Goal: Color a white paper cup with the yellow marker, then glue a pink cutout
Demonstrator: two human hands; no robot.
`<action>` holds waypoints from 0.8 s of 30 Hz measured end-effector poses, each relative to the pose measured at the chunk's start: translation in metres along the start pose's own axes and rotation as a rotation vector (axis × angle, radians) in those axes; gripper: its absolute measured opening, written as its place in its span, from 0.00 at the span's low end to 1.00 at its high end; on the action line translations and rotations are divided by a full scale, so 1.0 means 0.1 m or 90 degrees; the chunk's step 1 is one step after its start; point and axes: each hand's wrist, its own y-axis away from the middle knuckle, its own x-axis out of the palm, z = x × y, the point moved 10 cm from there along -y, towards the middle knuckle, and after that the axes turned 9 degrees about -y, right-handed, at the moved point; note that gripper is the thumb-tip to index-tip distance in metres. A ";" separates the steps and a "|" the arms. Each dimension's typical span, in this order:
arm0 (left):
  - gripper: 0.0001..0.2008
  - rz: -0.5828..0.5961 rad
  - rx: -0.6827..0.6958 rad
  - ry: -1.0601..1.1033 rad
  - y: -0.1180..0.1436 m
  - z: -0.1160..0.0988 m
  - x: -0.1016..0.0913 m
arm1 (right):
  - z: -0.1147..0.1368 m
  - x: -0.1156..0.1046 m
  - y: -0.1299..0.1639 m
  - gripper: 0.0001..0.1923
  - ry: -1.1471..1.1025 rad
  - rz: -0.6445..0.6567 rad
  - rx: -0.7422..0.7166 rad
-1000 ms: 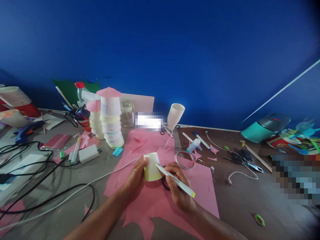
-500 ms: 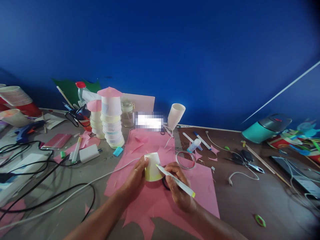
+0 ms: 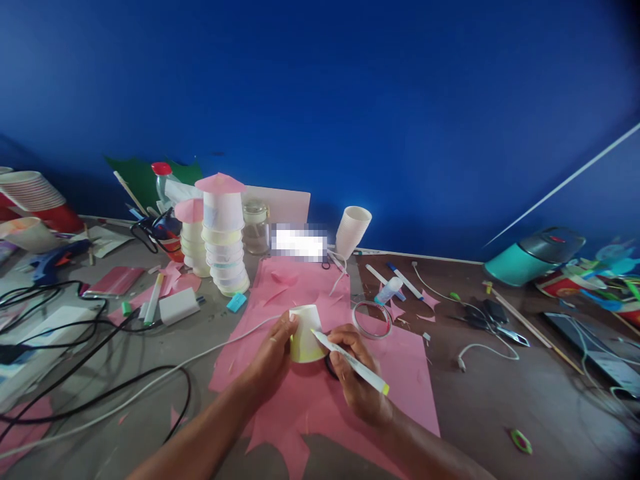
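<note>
My left hand (image 3: 277, 343) is closed on the left side of a white paper cup (image 3: 307, 333), which is tinted yellow along its lower rim and left part. In my right hand (image 3: 356, 373) is a yellow marker (image 3: 360, 368) with a white barrel, held like a pen. Its tip touches, or nearly touches, the cup's side. Under both hands lies cut pink paper (image 3: 400, 380). A roll of tape (image 3: 371, 320) rests just beyond my right hand. Part of a dark ring-shaped thing shows behind the right fingers.
Stacked-cup towers (image 3: 223, 247) with pink paper roofs stand at the back left, near a glass jar (image 3: 256, 227). A stack of white cups (image 3: 353, 230) leans at the back. Black cables (image 3: 95, 400) cross the left side; scissors (image 3: 507, 333) and a phone (image 3: 590, 353) lie right.
Very little differs. The marker's tip has shifted slightly left on the cup; the left hand keeps its hold in nearly the same place.
</note>
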 end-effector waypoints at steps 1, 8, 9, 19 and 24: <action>0.15 0.001 0.002 0.001 0.00 -0.01 0.00 | 0.00 0.00 0.00 0.06 0.000 0.001 -0.003; 0.18 0.005 0.011 -0.020 0.01 -0.07 0.02 | 0.01 0.03 0.01 0.06 -0.010 0.021 -0.004; 0.18 0.003 0.011 -0.022 0.01 -0.07 0.02 | 0.01 0.03 0.01 0.06 -0.011 0.027 -0.002; 0.19 -0.005 0.011 -0.036 0.01 -0.10 0.04 | 0.00 0.01 0.02 0.06 -0.016 0.023 0.002; 0.18 -0.008 0.028 -0.082 0.01 -0.09 -0.01 | 0.02 0.04 0.01 0.06 -0.013 0.041 0.000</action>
